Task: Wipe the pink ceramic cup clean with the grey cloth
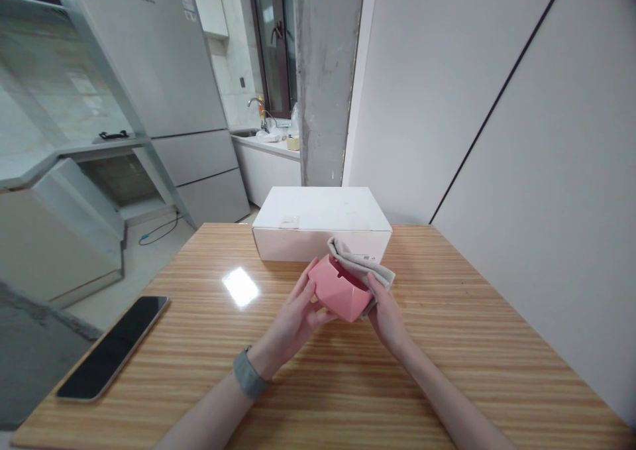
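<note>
A pink container [338, 289] is held, tilted w/ its opening turned up & away, btwn the two hands over the table [447, 377], just on the near side of a white box [320, 208].

By the left hand [297, 307] the container is clamped at its left side: the thumb is pressed on the near face close to the rim, the index finger is hooked along the far edge, & the other fingers are tucked under the base. The hand is only part-curled — its spread is set by the container's width.

By the right hand [385, 312] a folded grey cloth [365, 266] is gripped against the container's right side; the thumb is laid up by the rim, the other fingers are mostly hidden, so their exact bend can't be told. The cloth is draped along the far rim, w/ a bit also seen below, nr the right hand. The hands are kept slightly apart, linked only via container & cloth.

The left forearm is angled up & to the right from the bottom edge, w/ a grey-green band [250, 374] worn at the wrist; the right forearm is slanted up & to the left, bare, w/ the wrist nearly straight.

A dark-screened phone [115, 347] is laid flat at the table's left edge, well apart from both hands. In the bkgd a fridge [163, 65] is seen, upper left.
</note>
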Available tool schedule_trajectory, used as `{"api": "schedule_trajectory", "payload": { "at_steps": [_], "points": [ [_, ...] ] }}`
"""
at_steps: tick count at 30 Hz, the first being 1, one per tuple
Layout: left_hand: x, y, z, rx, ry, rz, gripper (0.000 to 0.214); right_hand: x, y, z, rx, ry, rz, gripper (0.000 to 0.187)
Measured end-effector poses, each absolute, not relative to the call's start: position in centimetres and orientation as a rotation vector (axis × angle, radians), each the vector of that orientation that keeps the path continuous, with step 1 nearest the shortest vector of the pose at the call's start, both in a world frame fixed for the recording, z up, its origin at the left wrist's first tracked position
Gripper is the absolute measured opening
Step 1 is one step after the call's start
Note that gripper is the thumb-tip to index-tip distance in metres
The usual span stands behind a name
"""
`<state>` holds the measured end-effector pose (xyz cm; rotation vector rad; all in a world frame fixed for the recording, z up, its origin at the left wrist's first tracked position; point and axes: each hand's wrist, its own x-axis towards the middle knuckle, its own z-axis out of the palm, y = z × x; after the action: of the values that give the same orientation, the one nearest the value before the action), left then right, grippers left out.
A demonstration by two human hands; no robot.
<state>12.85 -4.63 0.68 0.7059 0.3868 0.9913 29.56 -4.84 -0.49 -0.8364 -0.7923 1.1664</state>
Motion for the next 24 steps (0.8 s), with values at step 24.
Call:
{"api": "schedule_trajectory", "payload": {
  "at_steps": [24],
  "points": [
    [13.4,-5.5,0.7,0.960,0.498,1.112,0.107,28.9,-5.5,-0.2,-0.865,-0.899,1.192,0.041]
  ]
}}
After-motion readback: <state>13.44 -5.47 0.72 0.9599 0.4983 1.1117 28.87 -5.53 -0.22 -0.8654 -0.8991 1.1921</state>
